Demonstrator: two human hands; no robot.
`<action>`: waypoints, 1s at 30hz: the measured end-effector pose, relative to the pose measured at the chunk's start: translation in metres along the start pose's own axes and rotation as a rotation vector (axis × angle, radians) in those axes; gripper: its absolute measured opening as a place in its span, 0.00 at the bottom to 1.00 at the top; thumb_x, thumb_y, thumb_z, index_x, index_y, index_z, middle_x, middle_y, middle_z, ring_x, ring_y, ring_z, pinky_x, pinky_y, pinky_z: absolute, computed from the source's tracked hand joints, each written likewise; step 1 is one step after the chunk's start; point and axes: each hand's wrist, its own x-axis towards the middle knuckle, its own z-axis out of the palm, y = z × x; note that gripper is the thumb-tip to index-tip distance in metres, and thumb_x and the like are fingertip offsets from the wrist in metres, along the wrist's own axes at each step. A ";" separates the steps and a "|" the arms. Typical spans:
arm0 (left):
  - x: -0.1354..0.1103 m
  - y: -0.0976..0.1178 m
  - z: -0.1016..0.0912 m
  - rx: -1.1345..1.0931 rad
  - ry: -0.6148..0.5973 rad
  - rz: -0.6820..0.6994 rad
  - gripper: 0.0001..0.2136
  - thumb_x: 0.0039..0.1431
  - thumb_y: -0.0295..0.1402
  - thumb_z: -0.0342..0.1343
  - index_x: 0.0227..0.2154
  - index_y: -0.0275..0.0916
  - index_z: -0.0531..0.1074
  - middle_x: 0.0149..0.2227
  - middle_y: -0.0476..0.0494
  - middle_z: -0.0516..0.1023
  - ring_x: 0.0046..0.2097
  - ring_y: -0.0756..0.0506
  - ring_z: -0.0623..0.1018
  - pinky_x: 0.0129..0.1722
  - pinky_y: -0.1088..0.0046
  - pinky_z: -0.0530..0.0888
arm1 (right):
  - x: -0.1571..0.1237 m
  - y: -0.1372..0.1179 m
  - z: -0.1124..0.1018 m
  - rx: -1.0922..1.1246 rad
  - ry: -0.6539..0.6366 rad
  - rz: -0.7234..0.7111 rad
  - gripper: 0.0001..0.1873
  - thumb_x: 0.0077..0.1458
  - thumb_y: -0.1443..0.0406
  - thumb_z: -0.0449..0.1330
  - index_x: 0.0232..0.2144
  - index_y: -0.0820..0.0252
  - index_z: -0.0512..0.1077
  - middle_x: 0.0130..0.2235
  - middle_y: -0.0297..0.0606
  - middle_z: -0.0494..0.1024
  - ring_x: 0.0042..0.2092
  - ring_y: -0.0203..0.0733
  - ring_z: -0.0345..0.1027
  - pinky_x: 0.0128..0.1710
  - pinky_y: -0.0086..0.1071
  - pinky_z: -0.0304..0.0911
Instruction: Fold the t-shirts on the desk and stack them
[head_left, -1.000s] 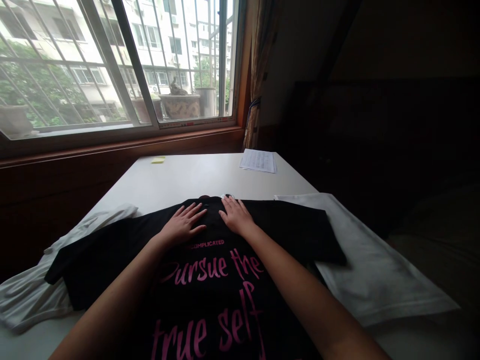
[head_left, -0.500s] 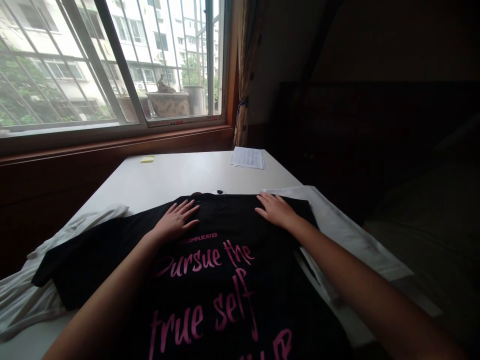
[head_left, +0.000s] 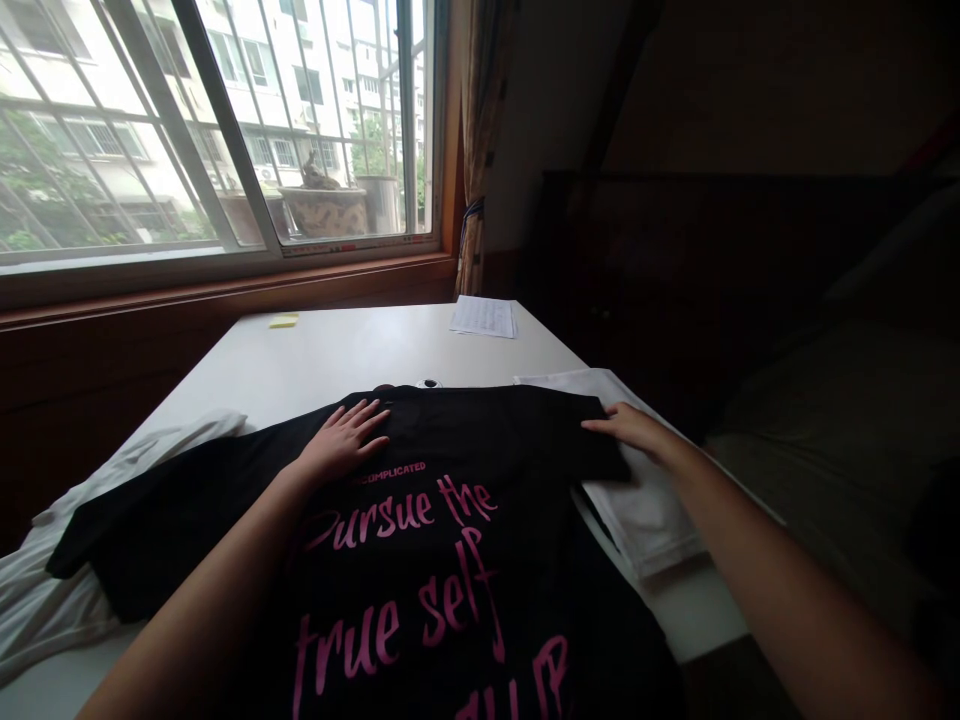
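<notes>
A black T-shirt (head_left: pixel 465 430) with pink lettering lies spread across the white table, its collar edge away from me. My left hand (head_left: pixel 341 440) rests flat on the shirt's upper left, fingers spread. At the end of the right sleeve, my right hand (head_left: pixel 634 428) has its thumb and fingers closed on the sleeve's edge; some of those fingers are hidden. White cloth (head_left: pixel 652 520) is under and beside the right sleeve. Another crumpled white garment (head_left: pixel 67 600) lies beneath the left sleeve.
The white table (head_left: pixel 360 345) holds a stack of papers (head_left: pixel 484 317) and a yellow sticky note (head_left: pixel 283 321) at its far end. A small white object with a dark centre (head_left: pixel 429 384) peeks out past the collar. A barred window (head_left: pixel 225 130) and a curtain (head_left: pixel 474 200) stand behind.
My right hand has moved right, from lying flat near the collar to the sleeve's end, where its fingers have closed. My left hand stays on the shirt. The view has shifted slightly.
</notes>
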 end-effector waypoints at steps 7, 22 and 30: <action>0.000 -0.003 0.003 -0.019 0.022 0.013 0.31 0.70 0.57 0.39 0.71 0.52 0.54 0.74 0.49 0.49 0.74 0.39 0.49 0.71 0.49 0.48 | 0.024 -0.007 0.012 0.157 -0.019 -0.072 0.13 0.53 0.65 0.64 0.42 0.61 0.75 0.44 0.45 0.82 0.46 0.48 0.78 0.48 0.40 0.72; 0.001 -0.007 0.007 -0.023 0.030 0.025 0.30 0.70 0.56 0.40 0.71 0.53 0.54 0.74 0.50 0.49 0.74 0.39 0.49 0.71 0.50 0.47 | -0.042 -0.136 0.058 -0.765 0.104 -0.628 0.22 0.66 0.63 0.51 0.60 0.52 0.70 0.50 0.44 0.82 0.45 0.54 0.78 0.46 0.42 0.68; 0.000 -0.006 0.005 -0.015 0.026 0.023 0.30 0.70 0.56 0.39 0.71 0.53 0.54 0.74 0.50 0.49 0.74 0.40 0.49 0.71 0.51 0.47 | -0.089 -0.128 0.077 -0.459 -0.334 -0.791 0.24 0.68 0.55 0.51 0.63 0.50 0.67 0.58 0.37 0.77 0.55 0.48 0.74 0.54 0.38 0.68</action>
